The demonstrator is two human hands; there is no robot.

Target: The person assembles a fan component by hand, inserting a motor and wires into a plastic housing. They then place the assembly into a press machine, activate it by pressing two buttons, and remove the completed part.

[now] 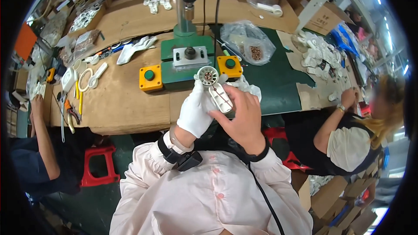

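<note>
My left hand (193,111), in a white glove, grips a white plastic shell (221,99) from its left side, near the front edge of the bench. The shell has a round spoked head with a brownish centre and an open, ribbed handle tilted down to the right. A thin dark reddish strand, like a wire, crosses the handle. My bare right hand (244,112) closes on the handle from the right, thumb and fingers at its edges. Just beyond stands a green bench press (186,41) with a metal plate fixture (177,57) on its base.
Yellow button boxes (150,85) (235,73) flank the press. Behind the right one lies a clear bag (257,39) with small copper-coloured parts. Pliers (72,112) and other tools lie left, white parts (320,52) pile up right. Co-workers sit on both sides; red stools (99,165) stand below.
</note>
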